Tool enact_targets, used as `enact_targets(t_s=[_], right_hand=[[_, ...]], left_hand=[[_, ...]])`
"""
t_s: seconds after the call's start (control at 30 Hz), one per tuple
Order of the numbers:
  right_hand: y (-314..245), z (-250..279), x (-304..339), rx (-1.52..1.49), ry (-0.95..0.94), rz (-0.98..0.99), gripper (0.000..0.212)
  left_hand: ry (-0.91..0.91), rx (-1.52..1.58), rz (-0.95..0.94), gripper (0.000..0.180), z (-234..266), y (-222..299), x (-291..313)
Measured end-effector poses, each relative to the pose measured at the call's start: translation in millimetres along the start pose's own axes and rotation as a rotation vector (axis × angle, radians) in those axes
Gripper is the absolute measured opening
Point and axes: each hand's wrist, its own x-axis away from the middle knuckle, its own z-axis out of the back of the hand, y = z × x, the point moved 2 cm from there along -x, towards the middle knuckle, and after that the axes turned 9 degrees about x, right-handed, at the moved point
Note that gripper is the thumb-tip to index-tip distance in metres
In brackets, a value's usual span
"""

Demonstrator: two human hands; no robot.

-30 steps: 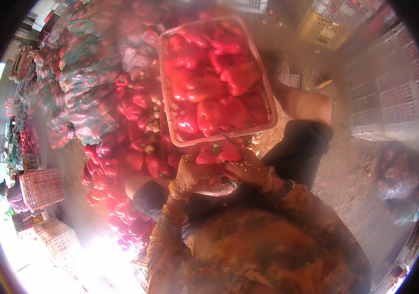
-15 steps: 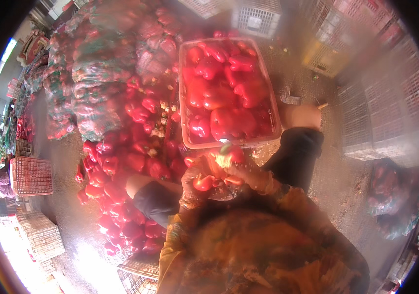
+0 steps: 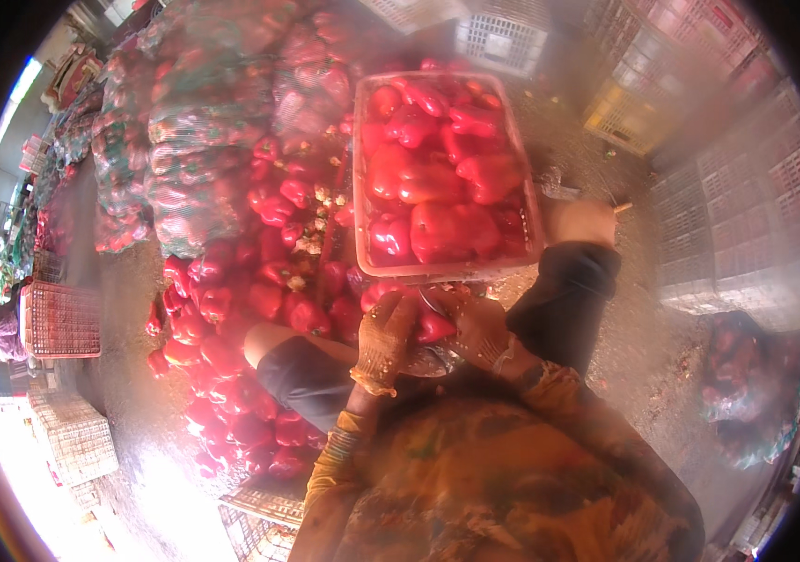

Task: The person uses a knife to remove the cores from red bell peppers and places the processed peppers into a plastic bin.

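Note:
In front of my lap, both hands meet around a red bell pepper [image 3: 433, 325]. My left hand [image 3: 387, 335], in a pale yellowish glove with a knit cuff, is closed on the pepper's left side. Against its right side my gloved right hand [image 3: 480, 330] is closed; a thin shiny edge shows by its fingers, too small to name. Just beyond my hands stands a pinkish crate [image 3: 359, 187] filled with red bell peppers [image 3: 456, 232]. A shiny rounded surface [image 3: 426, 362] lies below my hands, mostly hidden by them.
Loose red peppers [image 3: 222, 351] cover the floor on my left, with pale cut cores [image 3: 311, 239] among them. Filled mesh sacks [image 3: 198, 173] stand behind. Stacked white crates [image 3: 741, 215] and a yellow crate [image 3: 626, 117] line the right. A person [image 3: 8, 328] is at far left beside a red crate [image 3: 61, 320].
The pale green core piece that showed at my fingers is out of my hands. My hands have shifted slightly and now close around a red pepper; the view has moved a little.

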Motion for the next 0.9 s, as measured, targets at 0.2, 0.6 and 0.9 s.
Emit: enact_targets(t_s=[0.2,0.6,0.9], right_hand=[[23,-35,22,-0.403,-0.085,-0.136,0.057],[19,-17,11,-0.292,-0.003,-0.113,0.049],[27,-33,18,-0.450,-0.101,-0.291,0.060]], left_hand=[[0.007,0.435,0.377,0.037,-18,7,7],[0.001,0.976,0.601,0.036,-23,22,6],[0.031,0.919,0.510,0.044,-30,18,9]])
